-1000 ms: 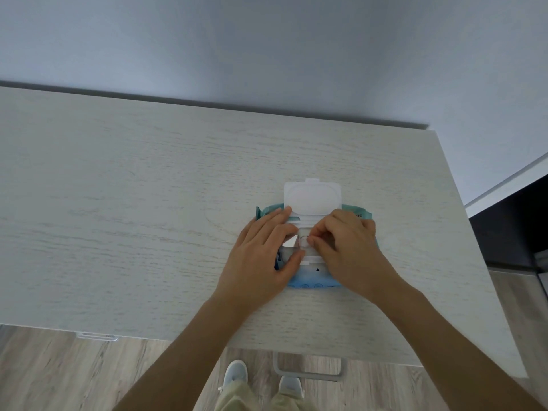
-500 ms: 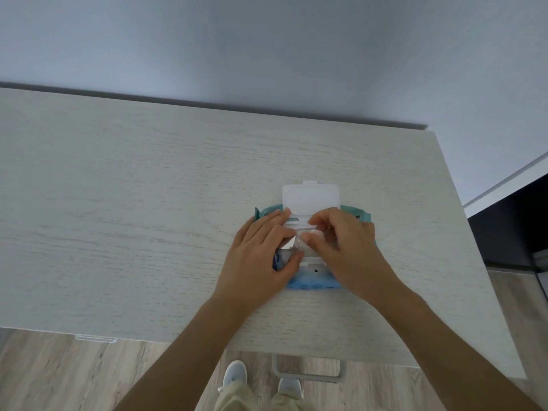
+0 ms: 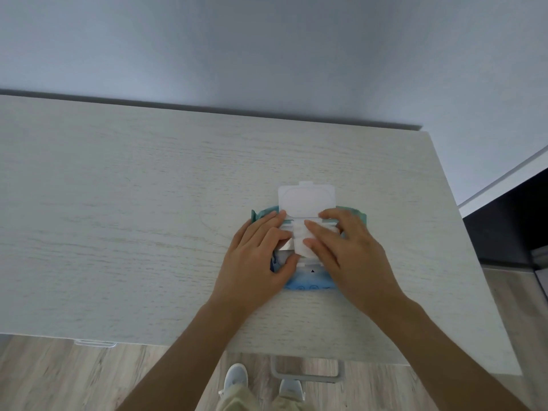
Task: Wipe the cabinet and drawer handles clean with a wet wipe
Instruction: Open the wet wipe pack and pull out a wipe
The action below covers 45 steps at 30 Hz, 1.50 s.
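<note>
Handles show at the near edge of the cabinet top [image 3: 148,218]: a grey loop handle [image 3: 307,373] juts out below the front edge just right of centre, and a smaller pale handle [image 3: 95,343] peeks out further left. Beneath them lie the wood-look floor [image 3: 59,381] and the person's pale shoes [image 3: 235,376].

Up on the top, right of centre, sits the wipe pack [image 3: 308,284] — blue at its near end, teal at its far end. Both hands rest over it. The left hand [image 3: 258,259] lies flat on the pack's left half, fingers straight and together, the thumb reaching toward the opening; it presses the pack down rather than gripping it. The right hand [image 3: 347,256] covers the right half, with its thumb and forefinger pinching a white wipe [image 3: 302,241] that stands partly out of the opening between the two hands. A bit of silvery seal shows just left of the wipe.

Past the fingers, the pack's white lid [image 3: 307,198] is flipped open and lies back on the top. Beyond the cabinet stands a plain bluish wall [image 3: 267,54] — at far right, something dark that I cannot make out.
</note>
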Each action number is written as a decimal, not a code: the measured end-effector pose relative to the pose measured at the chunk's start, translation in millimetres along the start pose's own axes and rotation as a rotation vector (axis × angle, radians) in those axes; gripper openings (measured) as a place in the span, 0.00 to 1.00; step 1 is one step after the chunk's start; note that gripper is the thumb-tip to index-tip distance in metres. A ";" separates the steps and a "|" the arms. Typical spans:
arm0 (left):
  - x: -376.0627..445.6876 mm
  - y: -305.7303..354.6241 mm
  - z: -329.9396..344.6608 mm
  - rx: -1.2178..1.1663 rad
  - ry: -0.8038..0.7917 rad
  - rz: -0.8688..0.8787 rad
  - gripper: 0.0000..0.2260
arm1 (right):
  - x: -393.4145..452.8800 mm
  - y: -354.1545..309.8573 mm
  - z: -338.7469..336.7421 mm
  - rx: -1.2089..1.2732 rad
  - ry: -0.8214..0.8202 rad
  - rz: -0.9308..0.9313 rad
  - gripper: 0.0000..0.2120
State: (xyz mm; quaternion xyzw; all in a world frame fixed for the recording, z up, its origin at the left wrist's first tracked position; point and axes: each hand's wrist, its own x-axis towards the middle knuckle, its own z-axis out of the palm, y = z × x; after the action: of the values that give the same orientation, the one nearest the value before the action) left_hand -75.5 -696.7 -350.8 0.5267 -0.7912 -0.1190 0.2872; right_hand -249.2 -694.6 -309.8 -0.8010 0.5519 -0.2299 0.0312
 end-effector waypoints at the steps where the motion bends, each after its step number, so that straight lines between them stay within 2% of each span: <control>1: 0.2 0.5 -0.6 -0.003 -0.003 0.001 0.17 | -2.5 0.3 1.5 -0.041 -0.021 -0.027 0.18; 4: 0.7 1.6 -1.5 0.001 0.002 0.007 0.19 | -7.2 0.9 7.8 -0.047 -0.029 -0.029 0.12; 9: 0.2 0.2 -0.5 0.000 0.029 0.008 0.18 | -8.8 -2.4 5.8 0.080 0.053 0.089 0.10; 14: 0.5 -0.6 0.6 -0.001 0.028 0.015 0.17 | -18.8 14.5 -12.9 0.234 0.201 0.460 0.09; 16: -0.3 -0.1 0.7 -0.013 0.031 0.025 0.16 | -25.9 21.8 -16.1 0.297 0.217 0.537 0.10; 20: -1.8 4.2 -5.3 -0.119 0.065 0.035 0.26 | -39.0 20.7 -18.2 0.345 0.207 0.559 0.11; 24: 7.6 4.5 -10.2 -0.117 0.079 -0.029 0.29 | -44.9 16.1 -22.5 0.324 0.219 0.498 0.10; 28: 37.5 -0.2 -4.4 -0.081 -0.090 -0.252 0.45 | -45.9 12.1 -27.8 0.357 0.233 0.485 0.09; 31: 50.2 2.9 -0.7 -0.040 -0.235 -0.294 0.51 | -46.9 9.0 -31.3 0.399 0.231 0.494 0.09; 32: 51.3 6.3 -0.8 -0.078 -0.214 -0.289 0.50 | -47.5 8.1 -32.3 0.404 0.233 0.489 0.09; 34: 47.1 15.0 -6.9 -0.170 -0.045 -0.227 0.41 | -48.8 6.3 -34.3 0.399 0.235 0.480 0.10; 36: 33.3 22.4 -12.9 -0.122 0.103 -0.065 0.30 | -51.0 5.7 -35.6 0.402 0.248 0.479 0.09; 37: 22.8 24.5 -13.4 -0.052 0.127 0.033 0.25 | -52.3 5.6 -35.9 0.412 0.256 0.483 0.09; 40: -11.9 29.8 -6.8 0.161 0.005 0.198 0.22 | -57.7 5.7 -35.2 0.412 0.250 0.480 0.09; 45: -25.1 32.1 -0.7 0.287 -0.193 0.116 0.26 | -65.4 6.5 -27.5 0.378 0.185 0.477 0.10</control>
State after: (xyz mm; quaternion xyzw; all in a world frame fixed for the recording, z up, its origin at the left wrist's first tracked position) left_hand -92.6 -660.7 -342.7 0.5018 -0.8530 -0.0380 0.1381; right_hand -284.6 -632.8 -309.2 -0.6049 0.6720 -0.3864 0.1823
